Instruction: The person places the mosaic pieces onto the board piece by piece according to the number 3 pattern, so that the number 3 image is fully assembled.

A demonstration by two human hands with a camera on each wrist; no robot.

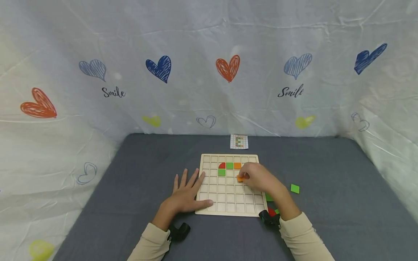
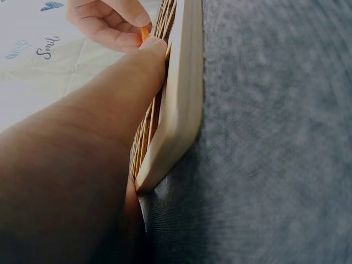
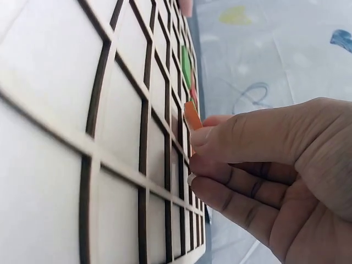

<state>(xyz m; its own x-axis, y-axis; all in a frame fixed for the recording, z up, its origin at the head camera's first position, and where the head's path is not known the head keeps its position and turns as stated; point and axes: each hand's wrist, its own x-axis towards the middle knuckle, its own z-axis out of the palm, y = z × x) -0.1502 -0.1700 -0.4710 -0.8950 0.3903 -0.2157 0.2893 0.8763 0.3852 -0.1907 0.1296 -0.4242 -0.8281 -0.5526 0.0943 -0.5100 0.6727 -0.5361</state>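
A wooden grid board (image 1: 230, 188) lies flat on the table. In its upper rows sit a red quarter-round tile (image 1: 222, 166), a green tile (image 1: 229, 165), an orange tile (image 1: 237, 165) and, under the red one, another green tile (image 1: 221, 172). My right hand (image 1: 261, 177) pinches a further orange tile (image 3: 193, 116) between thumb and fingers, over cells below that row; the right wrist view shows it tilted. My left hand (image 1: 185, 198) rests with spread, straight fingers at the board's left edge, its thumb (image 2: 151, 58) on the lower left cells.
A small printed pattern card (image 1: 239, 141) lies behind the board. To the board's right is a loose green tile (image 1: 295, 188); a red piece (image 1: 271, 212) and green pieces lie partly hidden under the right forearm. A curtain with hearts (image 1: 209, 98) hangs behind the dark table (image 1: 156, 159).
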